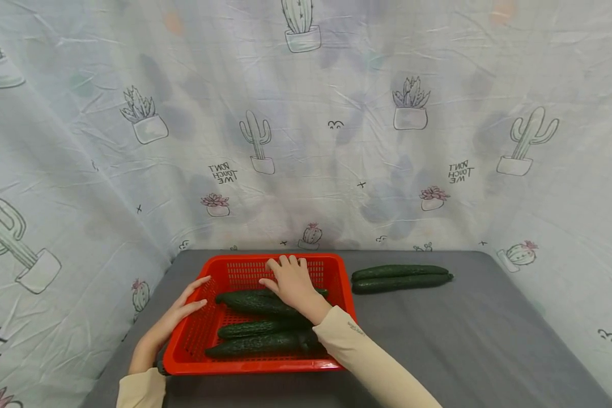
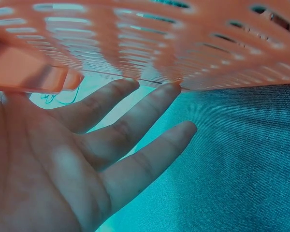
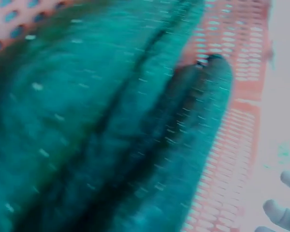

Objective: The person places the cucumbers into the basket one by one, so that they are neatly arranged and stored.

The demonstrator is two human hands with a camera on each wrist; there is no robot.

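A red plastic basket [image 1: 255, 368] with slotted walls stands on the grey table, holding several dark green cucumbers [image 1: 265, 344]. My left hand [image 1: 169, 318] is at its left side, with thumb and a finger over the rim; in the left wrist view, three nearly straight fingers [image 2: 150, 166] spread along the outer wall. Above the basket's far half is my right hand [image 1: 293, 283], loosely bent and with nothing visible in its grasp. The right wrist view is blurred; it shows cucumbers [image 3: 203, 140] close up and fingertips [image 3: 280, 215] at the right edge, apart from them.
Two cucumbers [image 1: 400, 277] lie side by side on the grey tabletop [image 1: 438, 334], right of the basket. A pale curtain [image 1: 347, 153] printed with potted cacti surrounds the table at the back and sides.
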